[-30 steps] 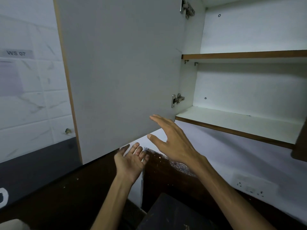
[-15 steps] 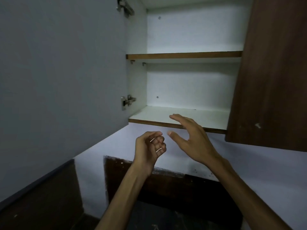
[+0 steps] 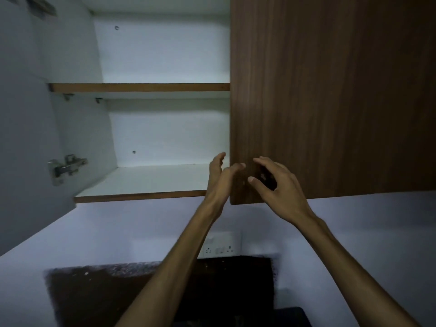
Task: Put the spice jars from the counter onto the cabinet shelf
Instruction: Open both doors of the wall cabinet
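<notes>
At the lower left corner of the closed brown cabinet door [image 3: 330, 95], both hands are raised. Left hand [image 3: 218, 175]: fingers loosely apart, nothing held, at the door's left edge. Right hand [image 3: 277, 185]: fingers spread and curled, nothing held, in front of the door face. Lower cabinet shelf [image 3: 141, 182] and upper shelf [image 3: 139, 87] carry no spice jars; none are in view.

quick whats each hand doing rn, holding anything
left hand: open, empty, raised at the left edge of the closed brown door
right hand: open, fingers curled loosely, empty, in front of that door's lower corner
</notes>
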